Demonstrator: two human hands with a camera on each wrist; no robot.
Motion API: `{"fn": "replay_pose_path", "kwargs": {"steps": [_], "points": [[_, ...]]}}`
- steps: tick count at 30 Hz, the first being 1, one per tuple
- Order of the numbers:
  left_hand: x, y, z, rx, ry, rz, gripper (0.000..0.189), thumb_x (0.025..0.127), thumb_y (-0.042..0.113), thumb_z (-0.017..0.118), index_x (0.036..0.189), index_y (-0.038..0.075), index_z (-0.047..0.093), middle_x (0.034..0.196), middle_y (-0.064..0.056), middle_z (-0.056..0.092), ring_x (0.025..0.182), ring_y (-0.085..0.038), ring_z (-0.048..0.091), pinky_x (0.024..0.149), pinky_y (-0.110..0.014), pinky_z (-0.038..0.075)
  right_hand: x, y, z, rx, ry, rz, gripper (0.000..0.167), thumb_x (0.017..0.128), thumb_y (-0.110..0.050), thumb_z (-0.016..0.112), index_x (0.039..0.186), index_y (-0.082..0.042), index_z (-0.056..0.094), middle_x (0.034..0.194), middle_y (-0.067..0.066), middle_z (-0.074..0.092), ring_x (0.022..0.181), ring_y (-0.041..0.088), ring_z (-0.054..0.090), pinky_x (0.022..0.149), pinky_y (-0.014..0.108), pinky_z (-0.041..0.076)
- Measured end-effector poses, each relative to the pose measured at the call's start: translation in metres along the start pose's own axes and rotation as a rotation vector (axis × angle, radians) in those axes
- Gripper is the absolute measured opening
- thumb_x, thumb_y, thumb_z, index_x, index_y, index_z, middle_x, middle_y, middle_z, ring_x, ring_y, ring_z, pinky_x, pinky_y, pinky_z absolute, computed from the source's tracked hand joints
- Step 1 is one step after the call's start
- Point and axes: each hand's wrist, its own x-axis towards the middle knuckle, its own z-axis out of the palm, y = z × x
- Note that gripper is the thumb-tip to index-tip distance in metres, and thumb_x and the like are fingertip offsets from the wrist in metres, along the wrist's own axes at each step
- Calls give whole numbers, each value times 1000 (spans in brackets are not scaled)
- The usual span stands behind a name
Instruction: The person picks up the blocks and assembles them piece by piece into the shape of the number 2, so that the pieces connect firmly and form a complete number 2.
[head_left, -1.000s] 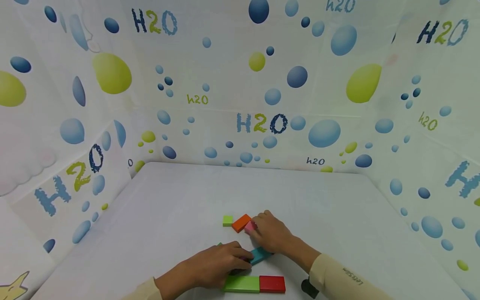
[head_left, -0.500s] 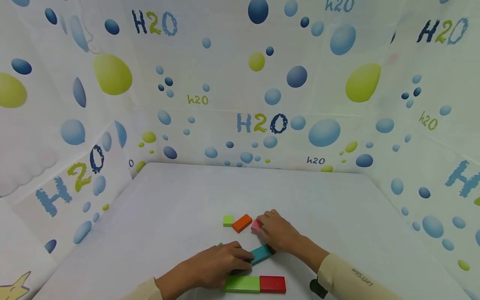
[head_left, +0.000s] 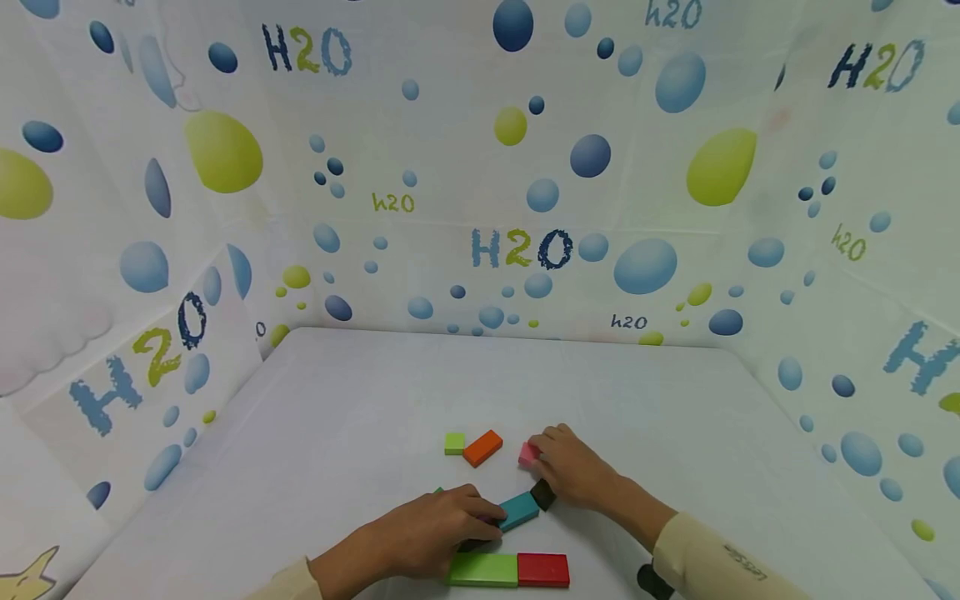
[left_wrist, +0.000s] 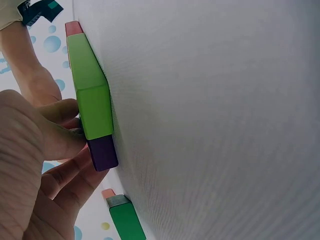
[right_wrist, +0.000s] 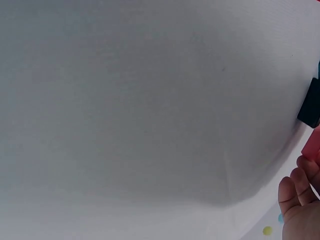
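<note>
My right hand [head_left: 573, 467] pinches a pink block [head_left: 528, 454] just beyond a black block [head_left: 543, 494]. That black block stands at the right end of a slanted teal block [head_left: 519, 511]. At the teal block's left end, my left hand [head_left: 438, 529] has its thumb and index finger on either side of a purple block, mostly hidden in the head view. In front lies a lime green block [head_left: 483, 570] end to end with a red block [head_left: 543, 570]. In the left wrist view, a dark purple block [left_wrist: 103, 153] shows at the other end of that row.
Farther back, a small lime green block [head_left: 454, 443] lies against an orange block [head_left: 483, 448]. A dark green block [left_wrist: 127, 221] shows low in the left wrist view. The white table [head_left: 360, 400] is bordered by a patterned cloth [head_left: 450, 125].
My right hand has slid right with the pink block, away from the orange block. More of the teal and black blocks now shows. My left hand keeps its place.
</note>
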Motion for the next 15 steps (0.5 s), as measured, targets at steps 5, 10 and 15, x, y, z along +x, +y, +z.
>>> {"fn": "replay_pose_path", "kwargs": {"steps": [5, 10, 15], "points": [[1, -2, 0, 5, 2, 6, 44, 83, 9, 82, 124, 26, 74, 134, 10, 63, 109, -5, 55, 85, -18, 53, -5, 4, -3, 45, -9, 42, 35, 97, -23, 68, 126, -4, 66, 107, 2, 64, 98, 15, 49, 80, 29, 52], [1, -3, 0, 2, -3, 11, 44, 83, 12, 83, 124, 26, 74, 134, 9, 63, 109, -5, 55, 86, -18, 52, -9, 8, -4, 53, -27, 64, 35, 97, -22, 68, 127, -4, 66, 108, 2, 63, 98, 15, 49, 82, 30, 52], [1, -5, -1, -8, -8, 0, 44, 84, 10, 82, 124, 26, 74, 134, 9, 63, 110, -5, 55, 87, -19, 53, -10, 13, -5, 50, -43, 51, 35, 97, -21, 69, 127, -4, 65, 109, 1, 63, 100, 15, 49, 84, 32, 52]]}}
